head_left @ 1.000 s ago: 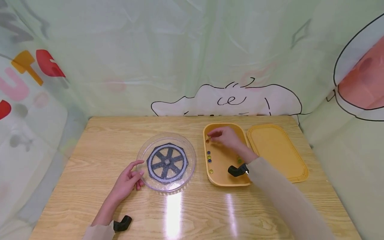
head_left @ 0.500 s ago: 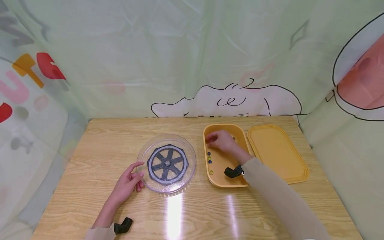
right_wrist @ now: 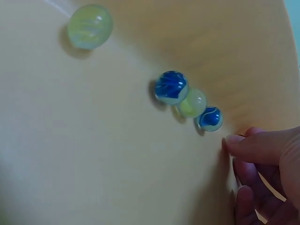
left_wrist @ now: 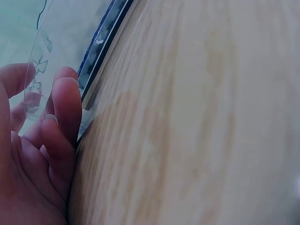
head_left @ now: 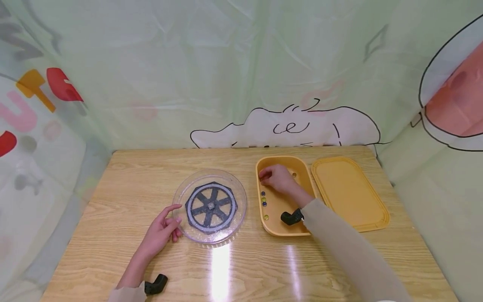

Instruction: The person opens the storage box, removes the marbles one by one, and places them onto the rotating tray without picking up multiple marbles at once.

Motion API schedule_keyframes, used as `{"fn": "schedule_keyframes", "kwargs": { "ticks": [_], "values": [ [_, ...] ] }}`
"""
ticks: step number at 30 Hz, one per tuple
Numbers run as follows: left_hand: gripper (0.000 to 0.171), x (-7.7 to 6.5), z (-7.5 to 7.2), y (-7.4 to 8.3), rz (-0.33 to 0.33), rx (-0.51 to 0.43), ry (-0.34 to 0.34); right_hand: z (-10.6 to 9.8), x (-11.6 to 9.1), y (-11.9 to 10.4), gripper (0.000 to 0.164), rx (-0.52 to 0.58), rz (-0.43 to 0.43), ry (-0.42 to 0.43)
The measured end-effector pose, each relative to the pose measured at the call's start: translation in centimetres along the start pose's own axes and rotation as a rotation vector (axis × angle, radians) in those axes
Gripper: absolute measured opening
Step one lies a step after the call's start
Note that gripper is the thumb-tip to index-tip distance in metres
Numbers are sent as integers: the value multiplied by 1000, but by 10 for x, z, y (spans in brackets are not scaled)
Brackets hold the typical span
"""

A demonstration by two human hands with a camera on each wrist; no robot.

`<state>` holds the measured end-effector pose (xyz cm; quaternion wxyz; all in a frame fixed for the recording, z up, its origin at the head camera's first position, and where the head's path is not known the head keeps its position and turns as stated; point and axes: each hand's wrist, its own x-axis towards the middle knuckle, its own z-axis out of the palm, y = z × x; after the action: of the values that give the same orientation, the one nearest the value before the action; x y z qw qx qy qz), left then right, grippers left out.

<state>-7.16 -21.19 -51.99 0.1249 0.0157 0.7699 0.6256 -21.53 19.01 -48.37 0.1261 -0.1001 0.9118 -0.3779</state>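
Note:
On the left of the table, a round clear glass dish (head_left: 240, 186) stands over a dark spoked wheel-shaped base (head_left: 211, 206). My left hand (head_left: 162, 230) holds the dish's near-left rim, index finger over the edge and thumb beside it; the left wrist view shows fingers on both sides of the clear rim. To the right is a yellow-orange tray (head_left: 284, 209). My right hand (head_left: 278, 178) reaches into its far-left corner, thumb and fingertips close together at the wall. Whatever lies between those fingertips is hidden. Near them lie a blue marble (right_wrist: 209, 119), a pale yellow marble (right_wrist: 193, 103) and another blue marble (right_wrist: 171, 87).
A separate yellow marble (right_wrist: 90, 26) lies at the tray's near-left side, and one more marble (head_left: 294, 174) sits beyond my right hand. Beside the tray lies a flat yellow-orange lid (head_left: 349, 193). A printed curtain (head_left: 170, 84) hangs behind the wooden table (head_left: 124, 188).
My right hand has moved slightly left and down into the tray's corner, covering the orange and yellow marbles seen there a second ago. My left hand stays at the dish's rim.

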Motion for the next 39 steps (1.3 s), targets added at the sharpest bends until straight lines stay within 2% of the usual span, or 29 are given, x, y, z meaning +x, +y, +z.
{"fn": "schedule_keyframes", "kwargs": {
  "ticks": [6,11,18,23,27,34,39],
  "values": [
    [45,1,-1,-2,28,-12,-19,-1,1,-2,15,-26,9,4],
    [44,1,-2,-2,9,0,-17,-2,0,-3,16,-28,6,19],
    [43,1,-3,-4,3,15,-4,-6,-3,-6,15,61,48,61],
    [43,2,-3,-4,20,13,-18,-15,-9,-7,18,153,79,123],
    [42,4,-3,-3,12,16,-21,-23,-16,-9,21,176,96,150],
    [43,5,-2,-4,-13,5,-14,-28,-24,-21,21,182,69,187],
    [43,5,-2,-4,-14,-11,-11,-29,-32,-38,19,198,31,191]
  ]
}}
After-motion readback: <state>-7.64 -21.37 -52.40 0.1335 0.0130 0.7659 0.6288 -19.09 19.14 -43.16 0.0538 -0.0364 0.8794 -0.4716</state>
